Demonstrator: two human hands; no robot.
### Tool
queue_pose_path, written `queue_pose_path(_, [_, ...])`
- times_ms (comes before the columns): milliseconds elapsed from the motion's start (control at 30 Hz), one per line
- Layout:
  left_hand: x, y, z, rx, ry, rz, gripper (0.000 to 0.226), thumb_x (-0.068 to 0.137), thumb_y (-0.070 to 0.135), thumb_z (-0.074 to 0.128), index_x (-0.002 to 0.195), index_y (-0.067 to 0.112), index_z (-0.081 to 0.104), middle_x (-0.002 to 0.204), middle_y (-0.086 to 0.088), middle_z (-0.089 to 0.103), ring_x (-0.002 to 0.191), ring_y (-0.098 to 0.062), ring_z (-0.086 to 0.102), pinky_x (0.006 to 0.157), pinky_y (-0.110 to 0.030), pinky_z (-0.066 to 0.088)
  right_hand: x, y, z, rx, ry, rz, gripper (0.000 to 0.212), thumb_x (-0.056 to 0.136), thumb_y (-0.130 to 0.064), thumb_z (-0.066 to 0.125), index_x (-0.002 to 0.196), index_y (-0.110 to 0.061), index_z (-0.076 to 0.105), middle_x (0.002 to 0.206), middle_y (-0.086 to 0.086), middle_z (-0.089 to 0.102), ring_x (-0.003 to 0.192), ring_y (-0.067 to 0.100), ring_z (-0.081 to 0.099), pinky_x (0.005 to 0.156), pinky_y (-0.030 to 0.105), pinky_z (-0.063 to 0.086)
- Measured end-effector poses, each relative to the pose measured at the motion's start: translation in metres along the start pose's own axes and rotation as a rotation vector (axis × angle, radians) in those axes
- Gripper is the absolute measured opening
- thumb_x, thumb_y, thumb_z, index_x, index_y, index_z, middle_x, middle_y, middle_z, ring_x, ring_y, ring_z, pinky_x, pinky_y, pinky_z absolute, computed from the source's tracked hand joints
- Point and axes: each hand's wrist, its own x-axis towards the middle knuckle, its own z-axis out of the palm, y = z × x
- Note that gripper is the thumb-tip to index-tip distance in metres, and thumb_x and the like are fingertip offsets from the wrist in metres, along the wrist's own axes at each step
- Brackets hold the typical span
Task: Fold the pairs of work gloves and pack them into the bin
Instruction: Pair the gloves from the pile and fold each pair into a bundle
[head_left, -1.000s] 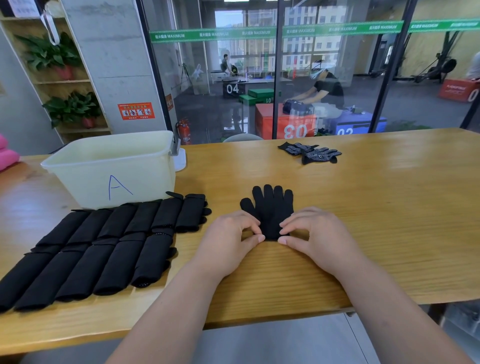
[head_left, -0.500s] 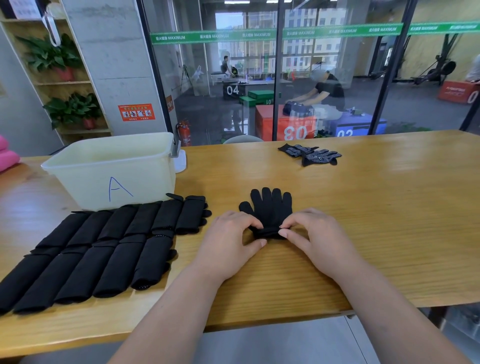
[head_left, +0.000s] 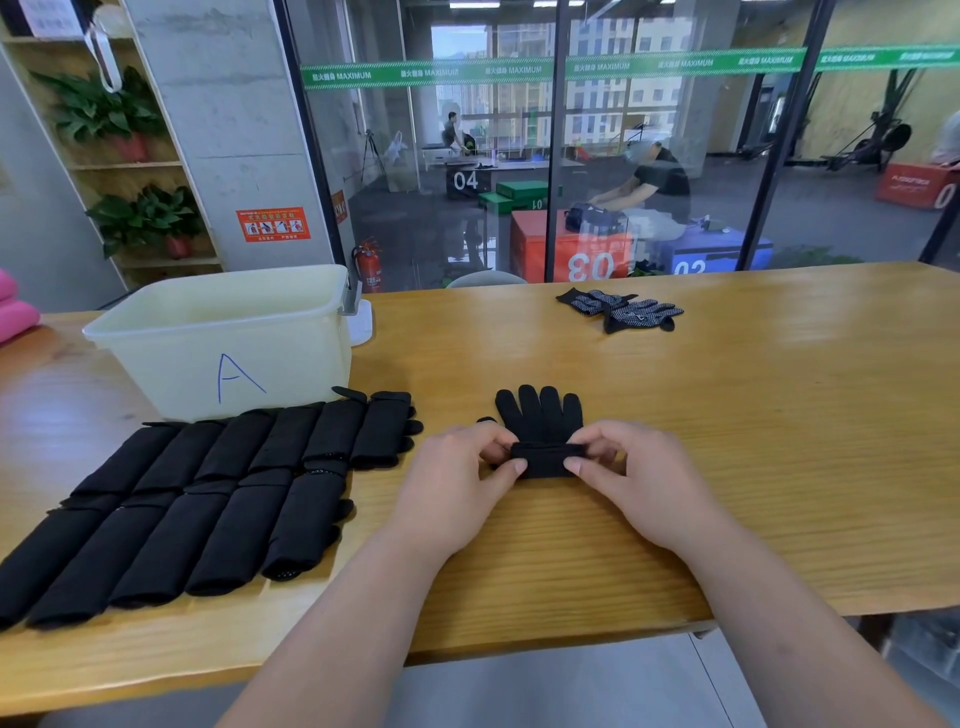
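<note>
A black glove pair lies flat in the middle of the wooden table, fingers pointing away from me. Its cuff end is rolled over toward the fingers. My left hand pinches the left end of that roll and my right hand pinches the right end. Several folded black glove pairs lie in two rows at the left. Behind them stands the pale plastic bin marked with a blue A; nothing shows inside it from this angle. Another dotted black glove pair lies unfolded at the far side.
A glass wall runs along the table's far edge. A pink thing sits at the far left edge. A small white object stands just right of the bin. The table's near edge lies under my forearms.
Both hands have lifted the glove's cuff end and rolled it forward over the palm, so the visible glove is shorter. The hands moved slightly away from me.
</note>
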Motion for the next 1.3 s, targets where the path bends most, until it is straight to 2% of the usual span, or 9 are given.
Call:
queue_pose_path(133, [0.001,0.003,0.000,-0.024,-0.020,-0.039,0.024,0.098,0.040,0.074,0.118,0.043,0.061,0.092,0.023,0.073,0.085,0.011,0.059,0.072,-0.010,0.040,0.001,-0.003,-0.001,0.056,-0.018,0.018,0.020,0.093,-0.038,0.079,0.108,-0.044,0.067,0.088,-0.025,0.074,0.089,-0.001,0.064,0.078,0.023,0.045])
queue_pose_path(300, [0.001,0.006,0.003,0.077,-0.001,-0.015,0.026,0.098,0.040,0.073,0.118,0.042,0.056,0.091,0.020,0.066,0.090,0.002,0.059,0.078,-0.024,0.052,0.001,-0.005,0.005,-0.177,0.099,-0.014,0.024,0.090,-0.043,0.079,0.106,-0.043,0.061,0.078,-0.019,0.066,0.077,0.001,0.059,0.071,0.030,0.052])
queue_pose_path(467, [0.002,0.002,0.006,0.151,0.048,0.076,0.007,0.096,0.035,0.075,0.102,0.034,0.071,0.101,0.018,0.055,0.095,-0.003,0.056,0.083,-0.032,0.054,-0.002,-0.009,0.010,-0.307,0.185,-0.106,0.027,0.087,-0.039,0.082,0.103,-0.043,0.060,0.090,-0.019,0.045,0.069,0.003,0.053,0.057,0.033,0.052])
queue_pose_path(633, [0.004,-0.002,0.009,0.238,0.096,0.124,0.010,0.098,0.034,0.073,0.105,0.032,0.080,0.102,0.018,0.059,0.100,-0.007,0.054,0.090,-0.033,0.049,-0.001,-0.006,0.015,-0.461,0.211,-0.147,0.007,0.092,-0.036,0.079,0.098,-0.039,0.077,0.097,-0.017,0.049,0.077,0.007,0.051,0.052,0.024,0.040])
queue_pose_path(733, [0.005,-0.003,0.010,0.292,0.101,0.153,0.013,0.099,0.033,0.070,0.106,0.032,0.082,0.111,0.021,0.065,0.105,-0.008,0.055,0.091,-0.033,0.047,0.000,-0.005,0.018,-0.549,0.218,-0.147,0.010,0.096,-0.036,0.071,0.101,-0.036,0.080,0.102,-0.015,0.053,0.093,0.010,0.053,0.057,0.023,0.040])
queue_pose_path(933, [0.003,-0.003,0.016,0.389,0.100,0.210,0.020,0.103,0.036,0.063,0.116,0.032,0.078,0.120,0.021,0.071,0.111,-0.009,0.058,0.091,-0.032,0.043,-0.001,-0.008,0.019,-0.678,0.179,-0.214,0.025,0.098,-0.038,0.062,0.110,-0.031,0.083,0.122,-0.023,0.070,0.115,0.012,0.056,0.087,0.036,0.049])
queue_pose_path(1033, [0.002,-0.003,0.015,0.367,0.082,0.196,0.029,0.100,0.046,0.064,0.125,0.033,0.072,0.124,0.020,0.069,0.118,-0.006,0.056,0.097,-0.027,0.038,-0.002,-0.010,0.018,-0.667,0.124,-0.180,0.033,0.099,-0.047,0.058,0.119,-0.032,0.080,0.126,-0.022,0.071,0.118,0.011,0.056,0.092,0.036,0.049])
queue_pose_path(1167, [0.005,-0.003,0.013,0.311,0.079,0.171,0.027,0.100,0.040,0.068,0.125,0.033,0.072,0.123,0.018,0.070,0.120,-0.006,0.058,0.106,-0.027,0.041,-0.002,-0.014,0.014,-0.581,0.080,-0.131,0.039,0.097,-0.051,0.063,0.130,-0.034,0.073,0.128,-0.019,0.071,0.119,0.010,0.056,0.095,0.035,0.051])
queue_pose_path(1300, [0.006,-0.003,0.010,0.236,0.089,0.123,0.024,0.102,0.037,0.068,0.123,0.031,0.075,0.117,0.016,0.073,0.111,-0.008,0.063,0.103,-0.035,0.049,-0.004,-0.014,0.012,-0.479,0.076,-0.044,0.043,0.097,-0.048,0.067,0.139,-0.045,0.063,0.116,-0.010,0.064,0.100,0.015,0.063,0.087,0.034,0.055])
